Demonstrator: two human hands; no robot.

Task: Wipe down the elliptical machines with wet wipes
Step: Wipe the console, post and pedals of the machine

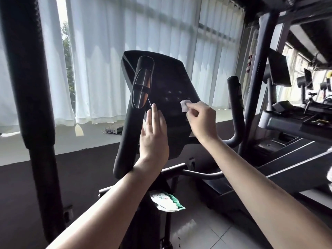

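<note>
Wadded wet wipe (185, 105) on the elliptical's dark console (167, 78), near its 3 o'clock edge, pinched in the R hand (201, 119). L hand (154, 139), fingers straight and holding nothing, is at the panel's 7 o'clock, beside the handle grip (142, 90). Wipes pack (166, 201) lies at 6 o'clock below. Step: console wipe-down, prob. partway. Next calls for light strokes across the remaining buttons, w/o pressing hard.

White curtains (143, 51) over bright windows, dark floor mat (80, 168), pale tiles (206, 230)
</note>
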